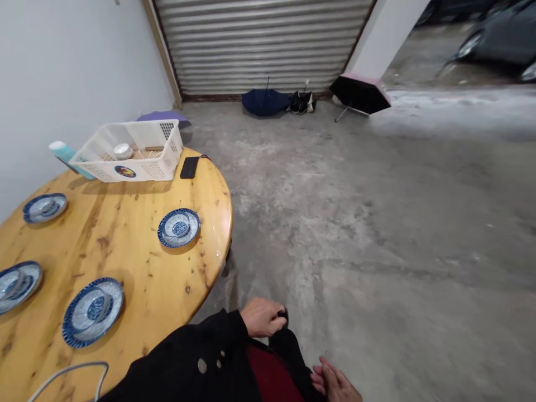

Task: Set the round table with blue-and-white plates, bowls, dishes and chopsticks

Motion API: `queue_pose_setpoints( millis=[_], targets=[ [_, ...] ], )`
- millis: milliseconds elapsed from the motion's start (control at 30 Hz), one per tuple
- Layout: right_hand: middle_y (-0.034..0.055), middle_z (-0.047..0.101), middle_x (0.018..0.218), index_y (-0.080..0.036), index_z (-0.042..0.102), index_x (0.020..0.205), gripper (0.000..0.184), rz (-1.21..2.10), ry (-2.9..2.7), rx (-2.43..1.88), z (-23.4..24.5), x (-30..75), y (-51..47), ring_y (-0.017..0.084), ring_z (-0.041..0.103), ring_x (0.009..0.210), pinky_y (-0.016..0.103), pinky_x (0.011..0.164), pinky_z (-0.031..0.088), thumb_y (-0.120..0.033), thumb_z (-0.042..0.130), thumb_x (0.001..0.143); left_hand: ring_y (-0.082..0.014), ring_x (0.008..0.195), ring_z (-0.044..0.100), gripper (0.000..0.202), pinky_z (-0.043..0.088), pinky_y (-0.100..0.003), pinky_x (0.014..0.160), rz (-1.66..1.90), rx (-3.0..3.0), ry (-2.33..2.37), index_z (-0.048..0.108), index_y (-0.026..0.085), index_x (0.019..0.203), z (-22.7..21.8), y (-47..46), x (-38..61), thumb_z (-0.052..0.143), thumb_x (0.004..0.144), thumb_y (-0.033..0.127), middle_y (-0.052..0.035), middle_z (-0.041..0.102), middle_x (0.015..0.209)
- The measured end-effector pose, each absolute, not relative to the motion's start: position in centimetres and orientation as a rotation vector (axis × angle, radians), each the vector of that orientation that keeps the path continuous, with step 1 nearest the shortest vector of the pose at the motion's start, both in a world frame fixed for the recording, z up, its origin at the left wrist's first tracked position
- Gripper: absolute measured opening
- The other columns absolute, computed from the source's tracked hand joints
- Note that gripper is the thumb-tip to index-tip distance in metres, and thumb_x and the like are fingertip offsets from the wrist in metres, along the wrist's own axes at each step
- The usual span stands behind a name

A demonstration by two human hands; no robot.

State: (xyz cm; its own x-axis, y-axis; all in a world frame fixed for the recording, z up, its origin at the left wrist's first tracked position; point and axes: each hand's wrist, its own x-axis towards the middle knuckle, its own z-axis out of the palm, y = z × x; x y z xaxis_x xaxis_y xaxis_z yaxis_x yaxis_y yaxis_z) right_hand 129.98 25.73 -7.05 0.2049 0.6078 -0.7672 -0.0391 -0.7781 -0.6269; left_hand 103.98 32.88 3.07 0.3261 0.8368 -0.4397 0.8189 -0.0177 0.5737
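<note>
My left hand (262, 318), coming out of a black sleeve, is in front of my body past the table's edge. Its fingers are curled, and the palm side is hidden; a dark rounded shape borders the fingertips, and I cannot make out whether it is held. Low in the view, my right hand (337, 382) has its fingers loosely stretched and close together, with nothing seen in them. Nearest on the round wooden table (138, 251) are blue-and-white plates, each bearing a small bowl: one plate (71, 329) at the near side, another (161, 234) near the right edge.
More plates (27, 215) line the table's left. A white plastic basket (148, 170) holds small bowls (123, 151), beside a phone (190, 167) and a turquoise bottle (62, 149). Open umbrellas (263, 103) and shoes (302, 103) stand on the concrete floor by a roller shutter (263, 44).
</note>
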Motion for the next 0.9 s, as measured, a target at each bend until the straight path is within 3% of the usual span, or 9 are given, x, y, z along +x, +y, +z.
queue_pose_setpoints(
  millis=[167,533,900],
  targets=[
    [0.0052,0.074,0.067,-0.01,0.068,0.096,0.071,1.617,-0.75,-1.923,-7.3,131.8,37.4,0.022,0.07,0.061,0.031,0.057,0.06,-0.061,0.076,0.049,-0.0224,0.098,0.072,0.034,0.051,-0.027,0.081,0.052,1.695,1.555,0.069,0.025,0.117,2.5,39.6,106.2,0.051,0.09,0.032,-0.0038,0.078,0.1],
    [0.0036,0.072,0.064,-0.01,0.069,0.094,0.063,1.741,-1.166,-1.812,-6.0,137.3,63.0,0.022,0.069,0.059,0.032,0.058,0.059,-0.056,0.074,0.05,-0.0238,0.101,0.071,0.04,0.05,-0.028,0.084,0.248,1.369,1.914,0.068,0.019,0.124,5.9,53.0,111.2,0.048,0.091,0.03,-0.007,0.078,0.102],
    [0.0062,0.072,0.064,-0.01,0.068,0.093,0.07,1.991,-1.404,-1.669,-7.1,127.0,74.3,0.022,0.069,0.058,0.031,0.056,0.058,-0.063,0.073,0.047,-0.0246,0.101,0.071,0.035,0.051,-0.03,0.084,0.288,1.14,2.084,0.068,0.023,0.119,4.6,60.8,106.4,0.051,0.09,0.032,-0.0055,0.077,0.105]
  ],
)
